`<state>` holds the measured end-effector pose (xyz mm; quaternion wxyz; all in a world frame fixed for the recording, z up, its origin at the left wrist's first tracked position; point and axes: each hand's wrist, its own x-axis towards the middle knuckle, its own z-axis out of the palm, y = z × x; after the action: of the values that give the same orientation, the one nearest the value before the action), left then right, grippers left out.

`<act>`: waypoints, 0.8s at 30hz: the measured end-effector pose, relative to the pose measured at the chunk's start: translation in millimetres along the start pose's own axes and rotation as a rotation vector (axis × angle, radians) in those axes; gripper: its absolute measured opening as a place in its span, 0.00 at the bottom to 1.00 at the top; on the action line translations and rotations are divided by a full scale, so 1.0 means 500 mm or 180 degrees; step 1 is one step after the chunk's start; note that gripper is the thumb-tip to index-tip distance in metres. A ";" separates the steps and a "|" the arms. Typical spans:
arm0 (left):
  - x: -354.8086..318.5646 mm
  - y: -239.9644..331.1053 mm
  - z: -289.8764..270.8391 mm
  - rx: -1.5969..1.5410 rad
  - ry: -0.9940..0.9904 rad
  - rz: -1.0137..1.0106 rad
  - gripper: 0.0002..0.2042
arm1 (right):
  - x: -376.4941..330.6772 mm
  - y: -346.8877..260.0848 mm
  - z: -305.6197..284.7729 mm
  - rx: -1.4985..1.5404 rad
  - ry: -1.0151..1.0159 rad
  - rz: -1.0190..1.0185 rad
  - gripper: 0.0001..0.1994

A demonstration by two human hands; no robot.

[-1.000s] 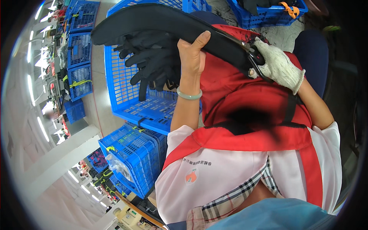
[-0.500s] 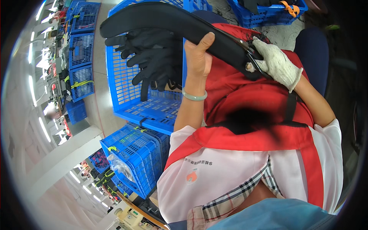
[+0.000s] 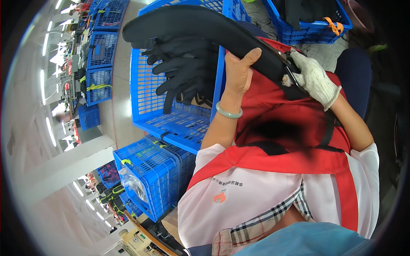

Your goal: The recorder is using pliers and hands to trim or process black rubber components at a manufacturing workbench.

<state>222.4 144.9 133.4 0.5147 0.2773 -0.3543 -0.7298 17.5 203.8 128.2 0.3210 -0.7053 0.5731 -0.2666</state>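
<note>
The left hand [image 3: 240, 70] is pinching a curved black strip [image 3: 183, 23] partway along, thumb on top, fingers hiding beneath. The gloved right hand [image 3: 314, 79] is gripping scissors [image 3: 285, 58] at the strip's right end; whether it is pinching the strip too, I cannot tell. Leftward, the strip is reaching over a blue basket [image 3: 143, 85] holding black pieces [image 3: 183, 64]. I'm judging it light, padded and bendable, best held mid-length.

left hand [image 3: 239, 74]: bare, gripping, thumb [image 3: 252, 55] extended | right hand [image 3: 315, 81]: gloved, curled | forearms [image 3: 220, 128] apart
</note>
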 end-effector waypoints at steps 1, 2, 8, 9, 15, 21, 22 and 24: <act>-0.003 -0.002 0.003 0.0038 -0.0027 0.0039 0.15 | 0.001 -0.003 0.002 0.0040 0.0116 -0.0134 0.32; -0.006 -0.003 0.005 0.0078 -0.0052 0.0079 0.15 | 0.002 -0.007 0.003 0.0081 0.0231 -0.0269 0.31; 0.010 0.033 -0.019 0.0190 -0.0204 0.0252 0.14 | 0.000 -0.010 -0.004 0.0121 -0.0020 -0.0012 0.29; 0.014 0.047 -0.015 0.0205 -0.0123 0.0240 0.14 | 0.001 -0.010 -0.005 0.0060 -0.0015 -0.0023 0.28; 0.007 0.032 -0.015 0.0198 -0.0024 0.0189 0.12 | 0.000 -0.006 0.020 0.0446 0.0102 -0.0092 0.27; 0.004 0.020 -0.011 0.0166 -0.0096 0.0169 0.11 | 0.007 -0.026 0.004 0.0802 -0.0058 0.0000 0.27; 0.006 0.019 -0.009 0.0129 -0.0116 0.0153 0.11 | 0.008 -0.022 0.006 0.0799 -0.0055 0.0006 0.27; 0.009 0.019 -0.008 0.0131 -0.0150 0.0194 0.11 | 0.012 -0.011 0.015 0.0629 0.0022 0.0063 0.26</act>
<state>229.6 137.5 138.6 0.5225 0.2597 -0.3895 -0.7127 27.8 199.9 127.8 0.3896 -0.6636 0.5521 -0.3211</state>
